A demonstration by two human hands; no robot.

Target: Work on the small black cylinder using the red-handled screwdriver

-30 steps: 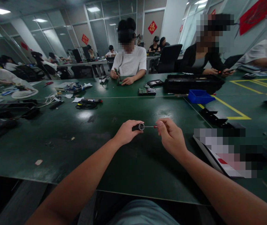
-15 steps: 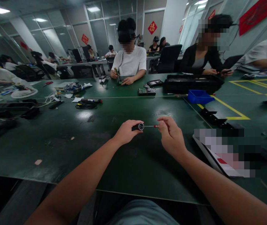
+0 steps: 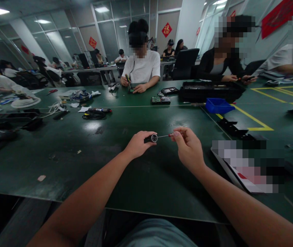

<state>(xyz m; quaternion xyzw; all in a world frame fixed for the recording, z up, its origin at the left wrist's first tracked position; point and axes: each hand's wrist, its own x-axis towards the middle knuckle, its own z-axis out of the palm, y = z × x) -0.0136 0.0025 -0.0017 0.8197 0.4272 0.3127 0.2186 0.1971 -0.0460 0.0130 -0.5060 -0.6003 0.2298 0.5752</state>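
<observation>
In the middle of the view my left hand point(image 3: 139, 144) is closed around a small black cylindrical part point(image 3: 149, 139) with a silvery ring at its open end, which faces me. My right hand point(image 3: 189, 148) pinches the red handle of a thin screwdriver point(image 3: 163, 136). Its metal shaft reaches left, and the tip meets the ringed end of the black part. Whether the tip sits inside or just at the rim I cannot tell. Both hands are held above the green table point(image 3: 125, 185).
Farther back lie a hard drive point(image 3: 160, 100), a blue bin point(image 3: 219, 106), a long black housing point(image 3: 210, 92) and a coiled black cable point(image 3: 95, 114). Black brackets point(image 3: 235, 128) and a blurred white-edged item point(image 3: 239, 171) lie right. A co-worker point(image 3: 142, 68) sits opposite.
The right hand has turned slightly, and the screwdriver's handle end has risen, so its shaft now slants up to the right. The left hand and the black part stay nearly in place.
</observation>
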